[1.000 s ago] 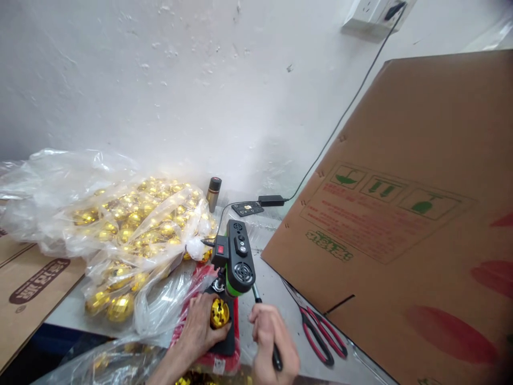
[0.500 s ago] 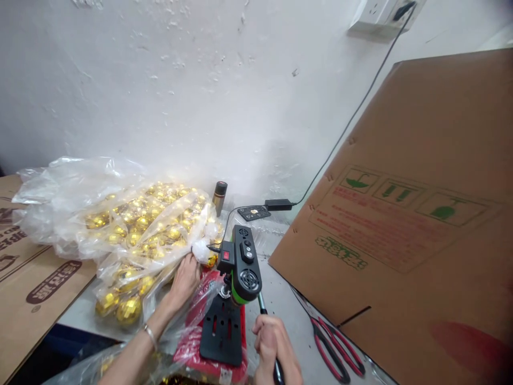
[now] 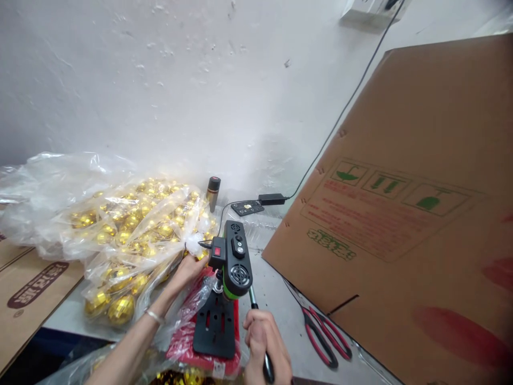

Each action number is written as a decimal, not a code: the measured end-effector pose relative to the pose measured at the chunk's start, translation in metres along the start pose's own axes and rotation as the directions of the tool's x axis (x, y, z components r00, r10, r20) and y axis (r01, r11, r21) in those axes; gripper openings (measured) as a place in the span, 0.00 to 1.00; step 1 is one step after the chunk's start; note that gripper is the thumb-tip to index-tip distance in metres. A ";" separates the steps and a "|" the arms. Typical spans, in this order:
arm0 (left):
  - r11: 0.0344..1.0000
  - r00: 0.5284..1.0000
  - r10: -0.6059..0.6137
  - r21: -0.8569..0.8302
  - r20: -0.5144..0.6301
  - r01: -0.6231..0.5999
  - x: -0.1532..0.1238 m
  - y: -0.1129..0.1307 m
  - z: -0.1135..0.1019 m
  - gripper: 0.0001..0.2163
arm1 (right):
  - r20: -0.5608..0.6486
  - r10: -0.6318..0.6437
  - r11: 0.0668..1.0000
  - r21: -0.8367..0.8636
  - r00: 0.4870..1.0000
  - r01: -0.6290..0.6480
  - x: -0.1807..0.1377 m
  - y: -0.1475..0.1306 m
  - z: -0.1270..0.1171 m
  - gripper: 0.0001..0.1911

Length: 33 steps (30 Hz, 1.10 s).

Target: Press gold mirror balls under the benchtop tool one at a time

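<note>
My right hand [image 3: 264,342] is closed around the black-handled metal lever [image 3: 253,299] of a small black machine. The machine [image 3: 238,262] has round grilles, a green band and a red switch, and stands on a slotted black plate [image 3: 214,326]. Reaching behind its left side is my left hand [image 3: 194,267], next to gold faceted balls; its fingertips are hidden. A clear plastic bag [image 3: 60,208] full of gold balls [image 3: 121,309] lies left of that hand. Red plastic-wrapped material [image 3: 184,342] shows under the plate.
Red-and-black scissors [image 3: 326,337] lie right of the lever, beside a large cardboard box [image 3: 385,214]. Behind the machine stand a dark cylinder [image 3: 213,193] and a power adapter [image 3: 272,199], its cord running up to a wall socket. Flat cardboard [image 3: 36,299] lies at left.
My left hand has slid right and its fingertips have passed behind the machine. My right hand keeps its hold on the lever. The whole view has shifted slightly.
</note>
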State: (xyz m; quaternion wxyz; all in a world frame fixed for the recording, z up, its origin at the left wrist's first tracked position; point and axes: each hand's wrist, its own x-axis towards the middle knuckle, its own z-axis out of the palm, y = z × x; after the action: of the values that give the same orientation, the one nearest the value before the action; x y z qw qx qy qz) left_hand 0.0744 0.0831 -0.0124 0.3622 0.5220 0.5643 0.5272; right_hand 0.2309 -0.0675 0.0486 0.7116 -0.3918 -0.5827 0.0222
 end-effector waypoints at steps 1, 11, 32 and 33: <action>0.999 0.998 -0.032 -0.027 0.047 0.033 -0.009 0.000 -0.009 0.15 | 0.021 -0.033 0.999 0.006 0.999 0.033 0.003 0.001 -0.001 0.18; 0.966 0.945 -0.221 -0.079 0.241 0.247 -0.112 -0.031 -0.014 0.30 | 0.153 0.022 1.000 -0.002 0.988 -0.022 0.036 -0.011 -0.007 0.17; 0.879 0.920 0.198 0.353 0.339 -0.320 -0.117 -0.056 0.022 0.22 | 0.215 -0.044 0.999 -0.018 0.976 0.049 0.023 -0.005 -0.016 0.14; 0.877 0.918 0.184 0.362 0.352 -0.315 -0.117 -0.055 0.022 0.22 | 0.215 -0.046 0.999 -0.016 0.975 0.051 0.019 -0.002 -0.017 0.14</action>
State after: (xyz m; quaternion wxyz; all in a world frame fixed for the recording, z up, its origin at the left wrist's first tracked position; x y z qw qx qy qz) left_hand 0.1064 -0.0197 -0.0864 0.2552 0.7309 0.5264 0.3516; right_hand 0.2506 -0.0684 0.0649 0.6405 -0.3804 -0.6659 0.0407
